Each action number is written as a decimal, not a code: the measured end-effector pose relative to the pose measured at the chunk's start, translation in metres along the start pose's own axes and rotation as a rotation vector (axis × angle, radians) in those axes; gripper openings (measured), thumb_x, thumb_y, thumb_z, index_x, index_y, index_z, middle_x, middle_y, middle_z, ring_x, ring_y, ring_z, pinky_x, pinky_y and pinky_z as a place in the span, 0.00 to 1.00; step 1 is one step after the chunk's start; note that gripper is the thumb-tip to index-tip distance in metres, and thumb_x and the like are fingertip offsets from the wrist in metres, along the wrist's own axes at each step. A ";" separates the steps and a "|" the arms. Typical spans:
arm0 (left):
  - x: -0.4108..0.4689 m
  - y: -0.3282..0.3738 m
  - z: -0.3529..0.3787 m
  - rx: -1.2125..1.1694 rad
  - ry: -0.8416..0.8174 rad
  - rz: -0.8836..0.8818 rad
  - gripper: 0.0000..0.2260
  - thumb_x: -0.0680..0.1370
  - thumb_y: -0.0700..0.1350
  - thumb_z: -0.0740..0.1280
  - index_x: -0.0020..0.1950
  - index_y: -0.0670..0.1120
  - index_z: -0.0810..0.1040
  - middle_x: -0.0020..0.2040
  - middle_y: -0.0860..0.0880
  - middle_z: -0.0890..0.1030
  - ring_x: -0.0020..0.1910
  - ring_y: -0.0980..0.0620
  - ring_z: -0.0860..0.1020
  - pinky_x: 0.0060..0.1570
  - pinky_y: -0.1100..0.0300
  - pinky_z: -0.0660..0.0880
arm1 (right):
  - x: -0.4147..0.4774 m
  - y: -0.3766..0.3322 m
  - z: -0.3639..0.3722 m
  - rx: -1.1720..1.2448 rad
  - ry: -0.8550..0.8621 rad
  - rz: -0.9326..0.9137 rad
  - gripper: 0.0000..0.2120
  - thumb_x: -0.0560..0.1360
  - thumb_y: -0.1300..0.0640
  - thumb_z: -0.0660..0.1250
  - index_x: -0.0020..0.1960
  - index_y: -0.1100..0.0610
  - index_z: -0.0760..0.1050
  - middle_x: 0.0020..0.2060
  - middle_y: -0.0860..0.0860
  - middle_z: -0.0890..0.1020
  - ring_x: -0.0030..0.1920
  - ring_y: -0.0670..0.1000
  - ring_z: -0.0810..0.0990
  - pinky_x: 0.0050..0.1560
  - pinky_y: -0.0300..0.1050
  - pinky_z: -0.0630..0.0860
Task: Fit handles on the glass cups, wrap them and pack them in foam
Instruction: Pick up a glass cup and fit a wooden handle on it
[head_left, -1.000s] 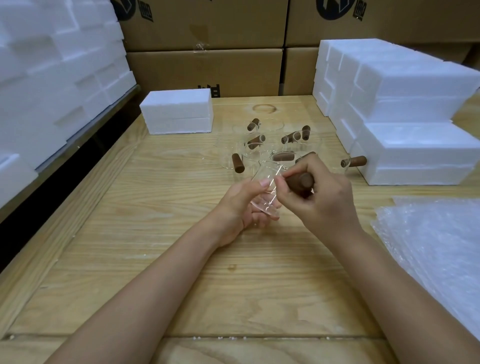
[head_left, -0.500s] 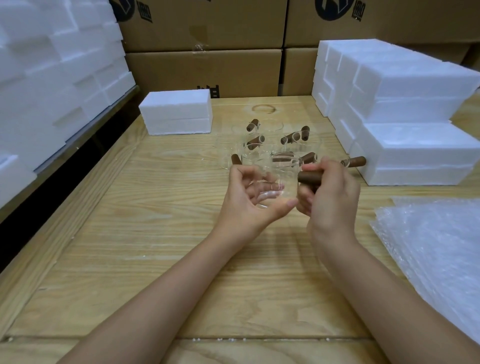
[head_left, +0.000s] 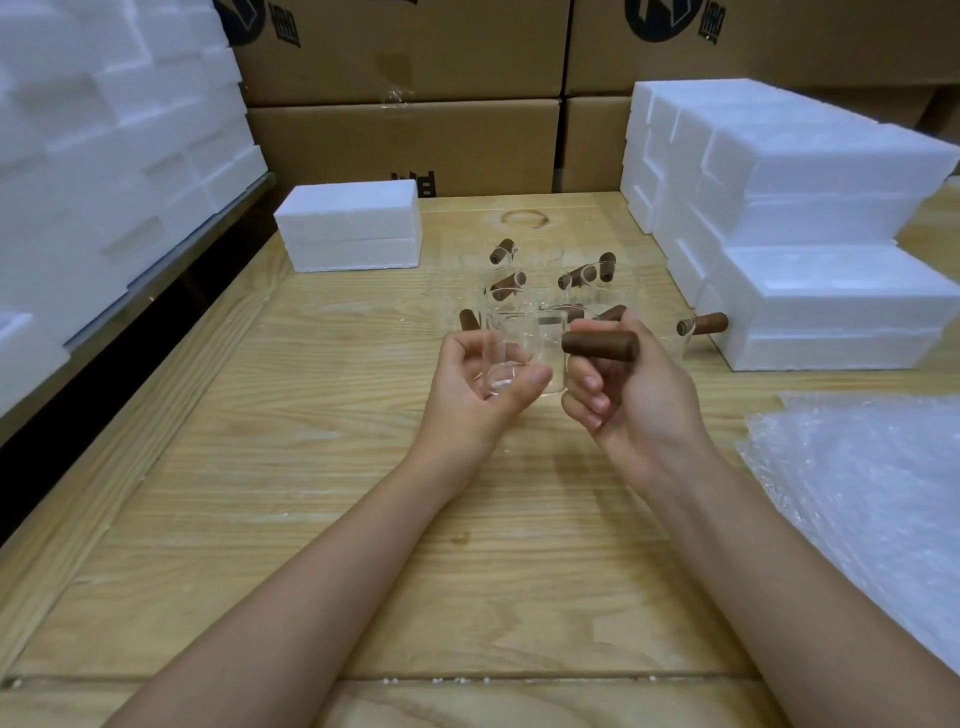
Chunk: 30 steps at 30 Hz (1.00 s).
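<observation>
Left hand (head_left: 483, 395) cradles the cup (head_left: 545, 358), fingers curled round it; right hand (head_left: 639, 400) grips the handle (head_left: 600, 345), probably to seat it.

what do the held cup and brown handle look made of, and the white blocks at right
Cup: clear glass, smooth and glossy; what lies behind shows through it.
Handle: probably wood, a matte dark brown cylinder; grain too blurred to confirm.
Blocks: white expanded foam by the look, with dull, slightly grainy faces and crisp moulded edges.
</observation>
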<state>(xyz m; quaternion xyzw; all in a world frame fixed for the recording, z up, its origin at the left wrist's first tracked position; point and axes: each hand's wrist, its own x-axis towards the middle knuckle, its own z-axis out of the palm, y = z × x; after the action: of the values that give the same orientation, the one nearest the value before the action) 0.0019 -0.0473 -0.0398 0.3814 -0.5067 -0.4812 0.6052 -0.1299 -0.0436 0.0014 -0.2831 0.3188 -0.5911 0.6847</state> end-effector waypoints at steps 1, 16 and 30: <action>0.000 0.001 0.000 -0.046 -0.004 -0.037 0.24 0.63 0.48 0.75 0.52 0.47 0.67 0.48 0.47 0.79 0.46 0.51 0.82 0.49 0.59 0.79 | 0.000 0.000 0.000 -0.016 -0.035 -0.017 0.21 0.83 0.50 0.51 0.43 0.61 0.76 0.21 0.50 0.67 0.20 0.45 0.61 0.20 0.36 0.60; 0.003 0.004 -0.005 -0.310 -0.024 -0.213 0.25 0.66 0.52 0.77 0.55 0.43 0.70 0.48 0.46 0.82 0.45 0.50 0.84 0.45 0.61 0.79 | -0.009 0.012 0.003 -0.456 -0.161 -0.435 0.09 0.73 0.62 0.68 0.52 0.55 0.75 0.34 0.44 0.80 0.33 0.42 0.76 0.31 0.36 0.72; -0.003 0.006 -0.001 0.036 -0.017 -0.030 0.28 0.65 0.45 0.76 0.63 0.47 0.72 0.51 0.51 0.83 0.52 0.53 0.82 0.51 0.62 0.77 | 0.005 0.011 -0.002 -0.154 0.069 -0.221 0.06 0.78 0.61 0.64 0.42 0.57 0.72 0.23 0.47 0.70 0.24 0.45 0.65 0.26 0.38 0.64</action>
<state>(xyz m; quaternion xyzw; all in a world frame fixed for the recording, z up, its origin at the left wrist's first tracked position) 0.0036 -0.0433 -0.0348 0.3957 -0.5145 -0.4840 0.5869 -0.1239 -0.0467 -0.0083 -0.3477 0.3532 -0.6461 0.5804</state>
